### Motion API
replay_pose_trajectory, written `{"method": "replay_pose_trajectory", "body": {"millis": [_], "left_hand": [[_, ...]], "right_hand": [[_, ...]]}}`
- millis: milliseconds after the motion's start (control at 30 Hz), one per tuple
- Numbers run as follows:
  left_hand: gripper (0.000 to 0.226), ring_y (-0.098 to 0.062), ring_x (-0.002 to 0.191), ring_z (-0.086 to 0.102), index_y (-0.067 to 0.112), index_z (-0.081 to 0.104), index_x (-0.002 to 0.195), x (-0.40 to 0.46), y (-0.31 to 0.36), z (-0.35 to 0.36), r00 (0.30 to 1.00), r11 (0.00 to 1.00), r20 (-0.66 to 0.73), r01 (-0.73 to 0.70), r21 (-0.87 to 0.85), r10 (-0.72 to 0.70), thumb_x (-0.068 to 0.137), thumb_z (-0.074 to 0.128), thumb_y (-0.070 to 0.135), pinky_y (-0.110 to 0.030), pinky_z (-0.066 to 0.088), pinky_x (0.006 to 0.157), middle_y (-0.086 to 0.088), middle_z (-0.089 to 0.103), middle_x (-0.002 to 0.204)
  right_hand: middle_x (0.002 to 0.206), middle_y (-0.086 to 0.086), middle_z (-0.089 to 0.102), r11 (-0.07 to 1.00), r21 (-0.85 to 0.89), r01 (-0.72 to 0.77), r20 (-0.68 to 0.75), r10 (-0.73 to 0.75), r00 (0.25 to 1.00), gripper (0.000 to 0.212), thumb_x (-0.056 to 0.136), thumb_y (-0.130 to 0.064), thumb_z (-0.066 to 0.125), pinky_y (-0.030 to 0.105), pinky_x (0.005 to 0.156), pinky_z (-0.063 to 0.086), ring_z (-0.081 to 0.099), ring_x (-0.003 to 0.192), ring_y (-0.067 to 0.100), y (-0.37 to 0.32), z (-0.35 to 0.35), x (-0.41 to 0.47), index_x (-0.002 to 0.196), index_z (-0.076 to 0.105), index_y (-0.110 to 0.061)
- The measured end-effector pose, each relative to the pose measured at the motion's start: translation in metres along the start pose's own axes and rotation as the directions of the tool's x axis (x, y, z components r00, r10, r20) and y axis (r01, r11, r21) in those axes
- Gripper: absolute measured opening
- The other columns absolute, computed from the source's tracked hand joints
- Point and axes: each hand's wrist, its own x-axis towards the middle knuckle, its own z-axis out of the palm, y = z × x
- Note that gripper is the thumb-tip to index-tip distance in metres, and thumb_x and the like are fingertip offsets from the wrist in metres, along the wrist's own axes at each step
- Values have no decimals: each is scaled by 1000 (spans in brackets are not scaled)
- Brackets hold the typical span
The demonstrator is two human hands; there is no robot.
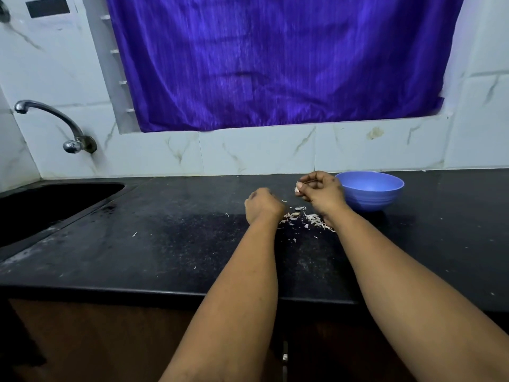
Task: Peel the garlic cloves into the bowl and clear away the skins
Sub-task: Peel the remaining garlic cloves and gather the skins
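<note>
Where the purple curtain [275,62] covers the window at the back of the head view, I note the white marble-patterned wall tiles [248,153] around and below it. The black countertop [137,244] spans the frame beneath, with a dark sink [49,205] set into its left end and a chrome tap [55,125] on the wall above that. The blue bowl [370,190] stands on the countertop at right, near the back wall; I cannot see inside it. The right hand [321,190] is raised just left of the bowl, fingers curled, pinching a garlic clove [297,187] at its fingertips. The left hand [263,205] is lower and apart from it, curled; I cannot tell whether it holds anything. A scatter of garlic skins [305,216] lies on the countertop between the wrists.
</note>
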Motion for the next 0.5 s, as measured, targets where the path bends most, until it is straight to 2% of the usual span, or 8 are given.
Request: {"method": "replay_pose_trajectory", "body": {"millis": [67,133,200,267,333,400,500], "left_hand": [[14,-23,106,58,17,62,96,-1,1,2,1000,998,28,-4,-61,6,83,57,15,-28,47,78,-3,65,107],[18,-22,101,61,18,63,101,0,5,6,996,974,89,-7,-225,28,84,61,16,-30,51,82,-4,66,106],[10,-22,79,64,13,66,94,-3,11,8,984,863,171,40,-504,54,89,62,20,-30,53,71,-8,69,93],[16,-15,59,53,10,67,81,-6,15,8,965,722,239,90,-686,107,93,60,18,-24,45,60,-11,66,78],[15,-10,58,51,9,66,77,-8,17,7,954,661,263,106,-743,142,91,62,9,-19,47,59,-10,65,74],[14,-8,61,59,8,65,77,-9,16,5,951,621,261,107,-776,163,89,63,1,-14,51,59,-6,65,74],[16,-5,59,64,6,65,75,-8,14,5,955,596,247,102,-797,167,87,63,-4,-14,54,62,-6,66,75]], "right_hand": [[68,1,66,1000,-13,3,-16,-3,1000,17,86,-1,68,14,56,50,65,56,3,0,-1,0,80,60,-15],[67,1,66,999,-35,2,-21,-2,1000,17,86,-1,68,14,57,51,66,58,5,1,-2,1,78,60,-15],[70,1,67,997,-83,6,-21,-8,1000,18,86,-1,67,23,68,56,67,65,11,2,-1,3,78,61,-16],[74,2,69,992,-128,18,-30,-22,999,18,85,-3,68,35,79,58,68,72,15,4,-1,5,78,63,-18],[77,2,69,991,-134,26,-30,-31,999,18,84,-3,70,41,84,58,68,74,17,5,-2,5,78,63,-19],[78,0,70,986,-157,50,-28,-55,998,19,83,-5,72,42,84,58,69,75,18,5,-2,4,77,63,-21],[80,-2,70,968,-233,94,-13,-100,995,20,81,-10,75,40,84,58,69,80,18,5,-3,3,74,63,-25]]}}
